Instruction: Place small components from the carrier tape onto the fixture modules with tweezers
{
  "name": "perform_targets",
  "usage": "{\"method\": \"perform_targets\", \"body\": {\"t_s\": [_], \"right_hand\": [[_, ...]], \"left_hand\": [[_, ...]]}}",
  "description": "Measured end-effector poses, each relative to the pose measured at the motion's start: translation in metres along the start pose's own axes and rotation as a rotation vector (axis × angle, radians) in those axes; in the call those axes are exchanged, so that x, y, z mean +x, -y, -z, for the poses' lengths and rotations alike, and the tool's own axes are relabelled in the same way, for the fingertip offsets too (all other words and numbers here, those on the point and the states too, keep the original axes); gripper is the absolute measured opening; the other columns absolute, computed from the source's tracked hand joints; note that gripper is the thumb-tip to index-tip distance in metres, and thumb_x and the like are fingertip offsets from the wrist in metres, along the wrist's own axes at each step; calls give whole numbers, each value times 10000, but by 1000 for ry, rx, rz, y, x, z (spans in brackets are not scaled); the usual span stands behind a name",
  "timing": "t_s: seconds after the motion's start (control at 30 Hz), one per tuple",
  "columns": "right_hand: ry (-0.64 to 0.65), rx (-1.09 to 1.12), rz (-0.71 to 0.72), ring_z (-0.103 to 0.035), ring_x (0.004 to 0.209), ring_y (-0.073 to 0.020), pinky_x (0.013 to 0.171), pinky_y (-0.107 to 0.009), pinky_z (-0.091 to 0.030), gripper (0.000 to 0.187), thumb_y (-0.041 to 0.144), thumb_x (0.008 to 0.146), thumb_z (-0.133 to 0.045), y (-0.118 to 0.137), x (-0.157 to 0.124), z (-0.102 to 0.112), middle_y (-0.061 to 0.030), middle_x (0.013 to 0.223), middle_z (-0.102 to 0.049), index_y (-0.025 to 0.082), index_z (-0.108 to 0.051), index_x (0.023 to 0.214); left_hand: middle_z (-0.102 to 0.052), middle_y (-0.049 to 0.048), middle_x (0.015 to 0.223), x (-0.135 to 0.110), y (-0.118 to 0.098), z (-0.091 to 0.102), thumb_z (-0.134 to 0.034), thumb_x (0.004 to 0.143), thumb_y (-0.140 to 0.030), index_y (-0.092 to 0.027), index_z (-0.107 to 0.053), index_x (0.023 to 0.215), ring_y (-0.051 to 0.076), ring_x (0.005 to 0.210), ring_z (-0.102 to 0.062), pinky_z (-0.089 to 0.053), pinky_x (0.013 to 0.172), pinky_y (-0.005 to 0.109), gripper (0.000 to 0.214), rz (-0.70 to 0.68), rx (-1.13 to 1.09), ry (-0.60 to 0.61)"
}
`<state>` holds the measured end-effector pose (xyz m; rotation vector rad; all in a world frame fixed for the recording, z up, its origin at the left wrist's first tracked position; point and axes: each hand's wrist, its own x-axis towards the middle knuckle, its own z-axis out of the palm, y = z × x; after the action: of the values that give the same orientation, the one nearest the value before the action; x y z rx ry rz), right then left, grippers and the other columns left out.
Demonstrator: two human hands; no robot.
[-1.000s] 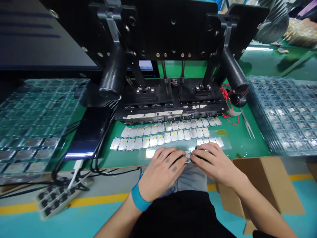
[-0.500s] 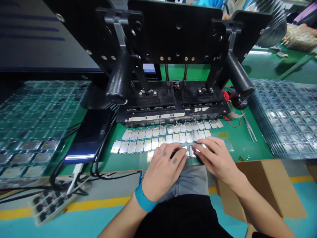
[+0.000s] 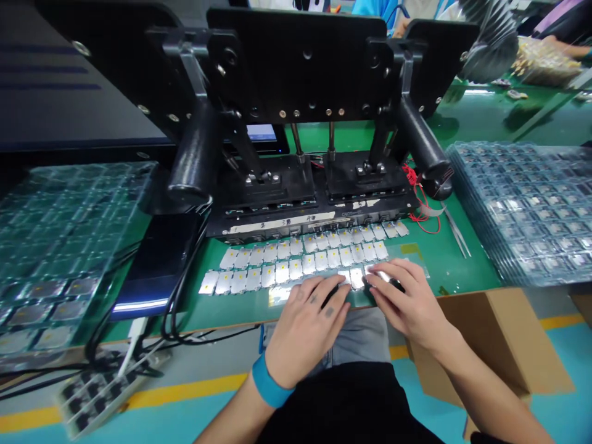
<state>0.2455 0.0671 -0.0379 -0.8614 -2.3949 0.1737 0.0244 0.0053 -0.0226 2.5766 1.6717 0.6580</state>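
Grip: left hand (image 3: 308, 324), right hand (image 3: 407, 305) released, flat on small silver square plates (image 3: 356, 279)
Press: black lever fixture (image 3: 296, 61), 12 o'clock

The near part of the green mat (image 3: 451, 262) is filled by close-set rows of silver parts (image 3: 300, 259), just in front of the black press fixture (image 3: 300, 92). Room above them is narrowed by the left handle (image 3: 189, 166) and the right handle (image 3: 423, 151). The left is blocked by cables (image 3: 182, 290) and a clear tray (image 3: 60, 246), the right by stacked trays (image 3: 527, 209). A bare strip is left around the tweezers (image 3: 456, 231).
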Motion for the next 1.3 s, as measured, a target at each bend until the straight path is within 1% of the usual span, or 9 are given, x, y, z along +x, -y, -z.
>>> {"method": "perform_targets", "body": {"t_s": [0.27,0.43,0.57,0.7,0.8,0.97,1.07,1.17,1.3], "right_hand": [[-45,-51,-20,-566,1047,-254,886,-445,-534,172,130,979,-548,3,-4,12,-120,1087,-649,133,-668,1104],[-54,-44,-25,-565,1045,-250,897,-444,-537,174,141,988,-538,8,-3,3,-116,1090,-649,129,-668,1104],[-24,11,-45,-557,1114,-257,955,-459,-526,224,140,978,-552,2,-18,0,-114,1159,-629,144,-649,1179],[-130,-90,-224,-582,1133,-259,986,-463,-518,263,178,971,-565,-30,-27,23,-97,1202,-615,238,-658,1209],[-237,-329,-432,-609,1041,-272,913,-442,-542,270,214,986,-529,-65,-17,47,-138,1146,-615,186,-653,1224],[84,-475,-603,-615,880,-282,785,-405,-537,259,184,934,-567,-111,-2,52,-159,1009,-612,93,-671,1152],[118,-459,-661,-609,851,-254,782,-370,-516,279,176,932,-568,-115,-10,51,-127,960,-602,111,-659,1188],[37,-366,-672,-598,803,-223,747,-350,-508,268,227,932,-595,-101,-21,61,-93,906,-596,146,-671,1176],[-208,157,-735,-614,676,-158,672,-315,-545,231,363,915,-661,-71,-24,74,-48,871,-625,192,-702,1065]], "left_hand": [[-654,101,1227,2,-1,0,-452,1013,-224,-136,-596,1259,273,1095,-557,-481,887,420,298,-86,-8,37],[-653,100,1219,0,2,-4,-457,1013,-214,-140,-591,1256,275,1088,-553,-476,890,425,287,-101,-11,15],[-645,107,1223,-1,4,-3,-472,1006,-192,-133,-584,1255,274,1093,-543,-461,912,416,279,-121,-19,-12],[-646,107,1207,-3,8,-3,-504,991,-160,-137,-571,1273,266,1095,-541,-451,934,408,291,-127,-75,-63],[-656,100,1181,-5,11,-5,-534,975,-151,-160,-579,1257,263,1089,-552,-455,931,406,285,-124,-123,-90],[-666,92,1166,-7,13,-7,-565,949,-120,-183,-590,1225,255,1082,-570,-462,939,415,285,-113,-184,-103],[-671,86,1155,-8,12,-5,-573,945,-108,-189,-598,1206,240,1075,-573,-455,951,410,275,-97,-213,-112],[-686,72,1118,-8,11,-4,-576,946,-104,-194,-611,1174,231,1065,-570,-449,941,392,248,-94,-235,-133],[-699,54,1100,-8,9,1,-595,937,-114,-203,-631,1137,235,1056,-567,-431,914,390,222,-98,-251,-123]]}}
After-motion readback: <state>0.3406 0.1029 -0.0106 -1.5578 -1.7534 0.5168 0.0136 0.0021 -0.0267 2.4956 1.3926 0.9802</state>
